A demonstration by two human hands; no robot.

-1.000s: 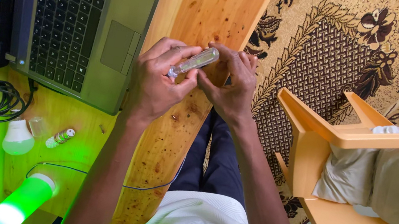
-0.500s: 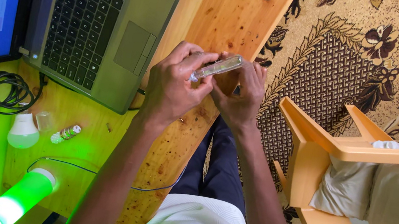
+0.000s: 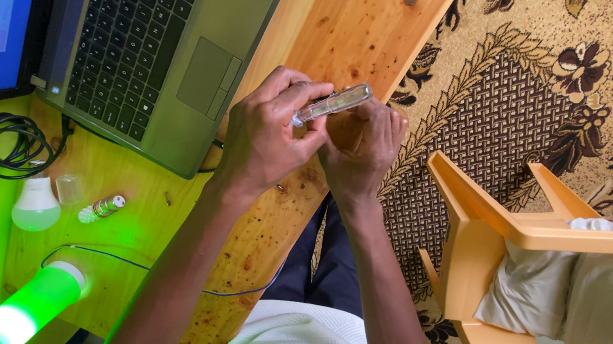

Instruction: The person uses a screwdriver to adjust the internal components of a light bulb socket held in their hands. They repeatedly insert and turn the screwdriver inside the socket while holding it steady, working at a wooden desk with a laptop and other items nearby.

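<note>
far left: laptop [image 3: 154, 39] open on the wooden desk [image 3: 348, 21], coiled black cable [image 3: 4, 142] below the screen, white bulb [image 3: 35, 205] + tiny vial [image 3: 102, 206] near it, green lamp [image 3: 22, 311] at the desk corner
my left hand [image 3: 267, 136]: fingers curled tight, thumb + forefinger pinching the lower end of the small clear tube [image 3: 332, 103]
tube: tilted, held above the desk edge between both my hands, not touching the wood
my right hand [image 3: 364, 148]: fingers closed round the tube's upper part from behind, tips hidden
handling: looks light, stiff, smooth clear plastic so prob slippery; could crack if squeezed hard, so grip w/ fingertip pads near both ends, not mid-body
right: orange plastic chair [image 3: 492, 253] w/ cloth [image 3: 593, 295] on it, on patterned carpet [image 3: 553, 89]
</note>
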